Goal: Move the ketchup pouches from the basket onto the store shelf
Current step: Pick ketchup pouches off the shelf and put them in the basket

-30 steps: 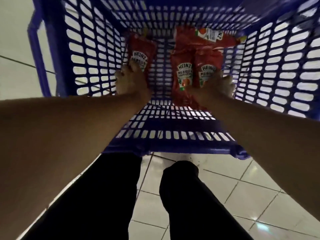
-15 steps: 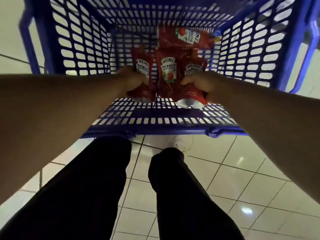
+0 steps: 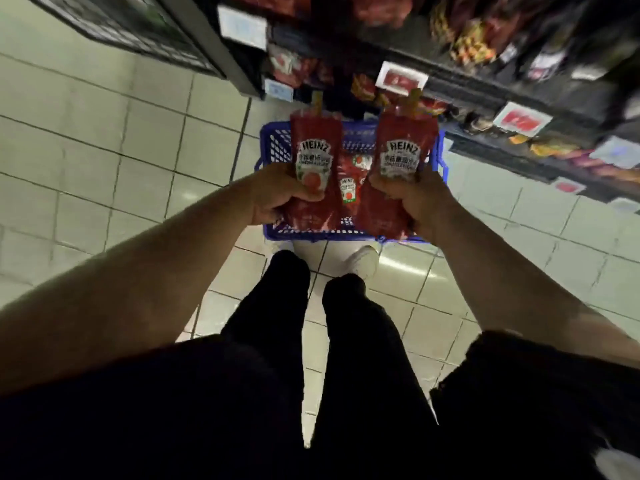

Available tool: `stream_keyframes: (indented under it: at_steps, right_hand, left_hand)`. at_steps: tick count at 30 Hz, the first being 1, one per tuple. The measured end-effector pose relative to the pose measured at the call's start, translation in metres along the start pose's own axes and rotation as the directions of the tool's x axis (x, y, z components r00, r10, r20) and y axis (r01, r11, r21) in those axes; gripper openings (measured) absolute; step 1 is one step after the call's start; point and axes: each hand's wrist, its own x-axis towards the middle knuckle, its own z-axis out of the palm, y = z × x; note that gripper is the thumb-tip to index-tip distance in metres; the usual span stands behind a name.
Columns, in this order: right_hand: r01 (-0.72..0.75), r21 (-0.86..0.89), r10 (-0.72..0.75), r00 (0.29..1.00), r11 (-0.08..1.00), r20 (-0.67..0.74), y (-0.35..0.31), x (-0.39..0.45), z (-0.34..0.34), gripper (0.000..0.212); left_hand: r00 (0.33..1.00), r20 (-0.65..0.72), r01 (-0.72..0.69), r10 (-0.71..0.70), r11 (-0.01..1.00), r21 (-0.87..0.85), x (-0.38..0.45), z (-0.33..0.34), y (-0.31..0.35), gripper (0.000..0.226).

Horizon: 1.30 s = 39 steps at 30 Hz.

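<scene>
Pale square-tiled floor (image 3: 104, 161) lies open to the left. Dark store shelving (image 3: 485, 84), stocked with blurred packets, runs along the upper right, its front edge just beside the blue plastic lattice basket (image 3: 268, 147) on the floor. More pouches lie inside the basket. Above it, the left hand (image 3: 277, 199) grips one red Heinz ketchup pouch (image 3: 313, 157), fingers curled round its lower half; the right hand (image 3: 412, 199) grips a second red pouch (image 3: 401, 147) likewise. Both pouches stand upright, apart.

1. Left red ketchup pouch (image 3: 313, 161): upright, spout up, above the blue basket (image 3: 268, 147).
2. Right ketchup pouch (image 3: 398, 161): upright beside it.
3. More pouches (image 3: 348, 188) lie in the basket.
</scene>
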Motion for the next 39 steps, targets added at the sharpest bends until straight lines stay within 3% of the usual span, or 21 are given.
stream_keyframes:
  at_steps: [3, 7, 13, 17, 20, 25, 30, 36, 39]
  right_hand:
    - [0.142, -0.015, -0.142, 0.99, 0.99, 0.024, -0.046, -0.076, 0.0, 0.014]
    - [0.347, -0.053, -0.344, 0.937, 0.936, 0.06, -0.095, -0.159, -0.002, 0.012]
    - [0.605, -0.075, -0.594, 0.794, 0.793, 0.126, -0.174, -0.236, -0.002, 0.029]
    - [0.696, -0.08, -0.687, 0.718, 0.714, 0.117, -0.228, -0.271, 0.006, 0.01]
    - [0.739, -0.121, -0.734, 0.673, 0.662, 0.091, -0.259, -0.285, 0.014, 0.015]
    - [0.747, -0.101, -0.752, 0.659, 0.657, -0.017, -0.287, -0.272, 0.04, 0.009]
    - [0.745, -0.097, -0.745, 0.632, 0.66, -0.214, -0.323, -0.247, 0.064, 0.023]
    - [0.732, 0.021, -0.685, 0.647, 0.681, -0.336, -0.38, -0.227, 0.083, 0.031]
    - [0.732, -0.039, -0.671, 0.601, 0.68, -0.434, -0.406, -0.218, 0.082, 0.026]
  left_hand:
    - [0.986, -0.052, -0.16, 0.16, 0.987, 0.017, -0.085, 0.024, 0.048, 0.038]
    - [0.93, -0.073, -0.359, 0.36, 0.933, 0.03, -0.179, 0.051, 0.096, 0.025]
    - [0.762, -0.23, -0.598, 0.606, 0.794, 0.109, -0.262, 0.082, 0.15, 0.022]
    - [0.67, -0.234, -0.681, 0.704, 0.709, 0.182, -0.288, 0.088, 0.196, 0.016]
    - [0.636, -0.165, -0.721, 0.754, 0.657, 0.22, -0.295, 0.082, 0.229, 0.028]
    - [0.582, -0.092, -0.755, 0.808, 0.579, 0.309, -0.28, 0.059, 0.282, 0.032]
    - [0.566, -0.009, -0.738, 0.824, 0.512, 0.439, -0.267, 0.035, 0.338, 0.029]
    - [0.625, 0.188, -0.75, 0.758, 0.516, 0.413, -0.264, 0.034, 0.416, 0.02]
    - [0.654, 0.21, -0.734, 0.727, 0.542, 0.408, -0.261, 0.039, 0.439, 0.044]
